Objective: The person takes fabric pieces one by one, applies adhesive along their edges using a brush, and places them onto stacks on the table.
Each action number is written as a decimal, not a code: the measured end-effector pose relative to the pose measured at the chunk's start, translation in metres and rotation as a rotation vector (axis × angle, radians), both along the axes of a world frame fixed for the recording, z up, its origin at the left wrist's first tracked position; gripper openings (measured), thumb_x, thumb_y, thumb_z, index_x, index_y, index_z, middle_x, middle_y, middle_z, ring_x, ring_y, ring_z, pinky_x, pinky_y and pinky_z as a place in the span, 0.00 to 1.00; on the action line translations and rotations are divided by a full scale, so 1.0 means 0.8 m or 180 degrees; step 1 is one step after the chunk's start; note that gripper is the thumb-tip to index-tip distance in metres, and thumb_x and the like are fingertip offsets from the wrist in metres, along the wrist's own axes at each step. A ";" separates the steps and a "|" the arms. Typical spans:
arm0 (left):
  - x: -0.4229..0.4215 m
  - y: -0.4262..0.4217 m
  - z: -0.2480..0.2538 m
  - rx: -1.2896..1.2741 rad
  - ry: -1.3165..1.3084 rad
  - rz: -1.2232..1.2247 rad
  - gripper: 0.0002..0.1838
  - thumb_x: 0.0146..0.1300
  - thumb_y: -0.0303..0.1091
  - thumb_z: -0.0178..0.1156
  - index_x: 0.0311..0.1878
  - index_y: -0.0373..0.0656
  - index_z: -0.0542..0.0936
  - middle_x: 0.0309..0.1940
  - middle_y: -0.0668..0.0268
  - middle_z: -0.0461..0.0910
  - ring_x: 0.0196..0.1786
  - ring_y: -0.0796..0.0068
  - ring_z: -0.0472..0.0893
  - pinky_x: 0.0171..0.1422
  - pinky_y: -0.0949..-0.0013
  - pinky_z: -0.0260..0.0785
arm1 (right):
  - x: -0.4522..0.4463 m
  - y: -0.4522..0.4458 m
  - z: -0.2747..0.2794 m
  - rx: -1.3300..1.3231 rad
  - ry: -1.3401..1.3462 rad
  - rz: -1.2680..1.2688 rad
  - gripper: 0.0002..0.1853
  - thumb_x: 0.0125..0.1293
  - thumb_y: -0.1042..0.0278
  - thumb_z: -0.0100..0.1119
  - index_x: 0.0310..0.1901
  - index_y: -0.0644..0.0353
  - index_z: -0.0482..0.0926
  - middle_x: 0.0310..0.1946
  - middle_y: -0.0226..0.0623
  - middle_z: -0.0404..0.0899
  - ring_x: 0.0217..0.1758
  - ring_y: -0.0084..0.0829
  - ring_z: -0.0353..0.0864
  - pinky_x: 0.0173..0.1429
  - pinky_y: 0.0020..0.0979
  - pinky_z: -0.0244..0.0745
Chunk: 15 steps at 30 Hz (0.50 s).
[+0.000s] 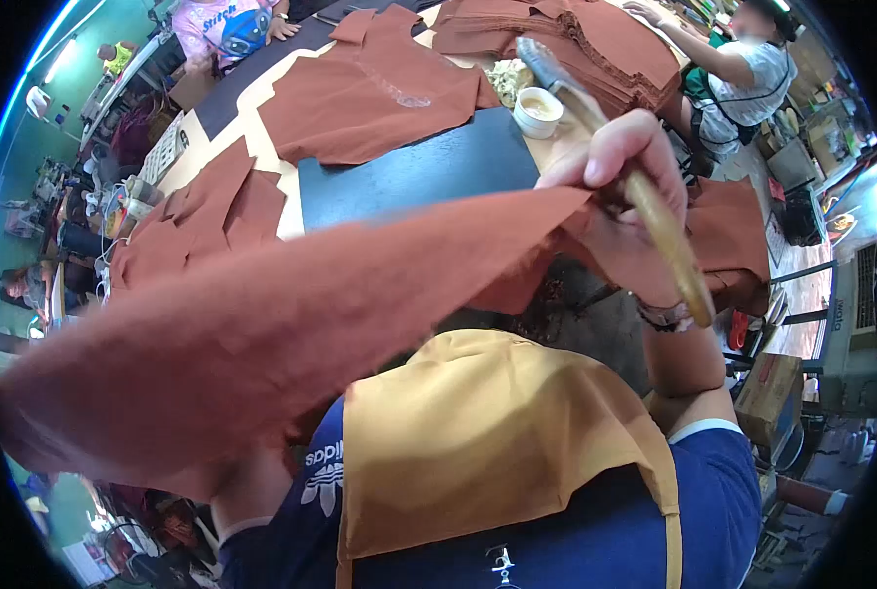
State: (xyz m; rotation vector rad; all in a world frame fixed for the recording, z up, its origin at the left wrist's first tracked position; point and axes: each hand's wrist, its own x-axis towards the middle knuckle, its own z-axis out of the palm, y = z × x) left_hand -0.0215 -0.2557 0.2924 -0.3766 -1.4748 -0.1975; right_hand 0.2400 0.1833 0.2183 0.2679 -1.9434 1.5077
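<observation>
My right hand (635, 162) is closed around the long wooden handle of a brush (674, 250) and also grips the corner of a reddish-brown piece of leather or cloth (262, 334). The brush head points up and away, near a small white cup (537, 113) with pale contents. Stretched across my front, the brown piece is blurred at its left end. My left forearm (252, 491) rises behind that end, and the sheet hides the hand and its fingers. A dark flat board (409, 167) lies on the table ahead of me.
Cut brown pieces (370, 93) lie beyond the board, with more (208, 211) to its left. A thick brown stack (576, 49) sits at the back right, near a crumpled pale lump (508, 79). People stand at the far left (224, 29) and right (743, 79) of the table.
</observation>
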 end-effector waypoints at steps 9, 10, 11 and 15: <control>-0.060 0.314 -0.173 -0.0965 -0.3776 -0.2463 0.48 0.56 0.54 0.73 0.76 0.43 0.64 0.66 0.45 0.74 0.67 0.49 0.75 0.68 0.55 0.69 | 0.042 0.160 -0.126 0.1421 -0.1819 -0.1859 0.15 0.69 0.60 0.68 0.39 0.59 0.72 0.30 0.31 0.77 0.33 0.26 0.76 0.43 0.30 0.74; -0.044 0.330 -0.228 -0.1531 -0.3290 -0.2495 0.56 0.52 0.55 0.75 0.80 0.46 0.58 0.74 0.42 0.64 0.76 0.43 0.65 0.76 0.48 0.58 | 0.052 0.179 -0.159 0.1361 -0.1905 -0.2112 0.16 0.71 0.57 0.66 0.39 0.60 0.72 0.28 0.35 0.78 0.31 0.31 0.78 0.41 0.33 0.75; -0.023 0.340 -0.268 -0.2067 -0.3796 -0.2203 0.58 0.51 0.58 0.75 0.80 0.47 0.56 0.80 0.43 0.50 0.81 0.39 0.51 0.81 0.39 0.44 | 0.057 0.193 -0.173 0.1308 -0.1987 -0.2367 0.18 0.72 0.53 0.63 0.40 0.61 0.73 0.27 0.38 0.80 0.29 0.35 0.80 0.40 0.36 0.76; 0.014 0.365 -0.372 -0.3157 -0.4497 -0.2165 0.56 0.52 0.78 0.61 0.80 0.59 0.60 0.82 0.50 0.46 0.84 0.46 0.43 0.79 0.27 0.36 | 0.066 0.225 -0.164 -0.0307 -0.2103 -0.2414 0.21 0.77 0.46 0.54 0.56 0.55 0.81 0.26 0.30 0.82 0.27 0.16 0.79 0.31 0.23 0.73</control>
